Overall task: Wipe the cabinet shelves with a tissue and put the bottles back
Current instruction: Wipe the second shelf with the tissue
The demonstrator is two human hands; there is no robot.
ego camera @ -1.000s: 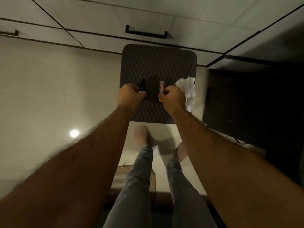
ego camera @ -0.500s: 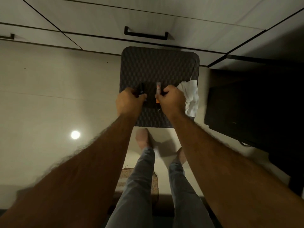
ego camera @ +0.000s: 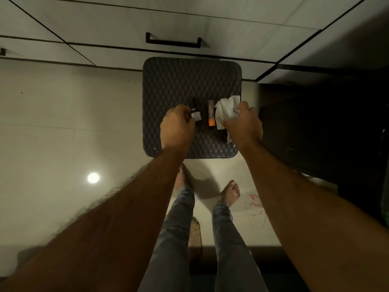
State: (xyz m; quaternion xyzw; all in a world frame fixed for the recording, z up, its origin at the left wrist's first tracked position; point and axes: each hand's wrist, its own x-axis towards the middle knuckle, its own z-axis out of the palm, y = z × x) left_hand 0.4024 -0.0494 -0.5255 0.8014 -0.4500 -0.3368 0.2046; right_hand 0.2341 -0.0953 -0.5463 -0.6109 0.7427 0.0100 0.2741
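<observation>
The person stands barefoot over a dark woven stool (ego camera: 189, 81) pushed up against the white cabinet drawers (ego camera: 147, 17), both arms reaching down to its top. A second ago each fist was wrapped round a bottle; now the right hand (ego camera: 245, 123) has let its one go, and the tube with the orange cap (ego camera: 211, 115) stands on the stool by itself, between the two hands. That right hand has shifted over to the crumpled white tissue (ego camera: 226, 112), which earlier lay loose at the stool's right edge, and its curled fingers now pinch the tissue, lifting it in beside the tube. The left hand (ego camera: 177, 127) keeps its fingers curled round the small dark bottle with the pale label (ego camera: 195, 114), which rests on the stool just left of the orange-capped tube; more of this bottle shows than before. The stool itself sits where it did. On the pale floor (ego camera: 63, 123) to the right of the feet there are red scribble marks (ego camera: 255, 204), and a round light reflection (ego camera: 93, 177) glows to the left
</observation>
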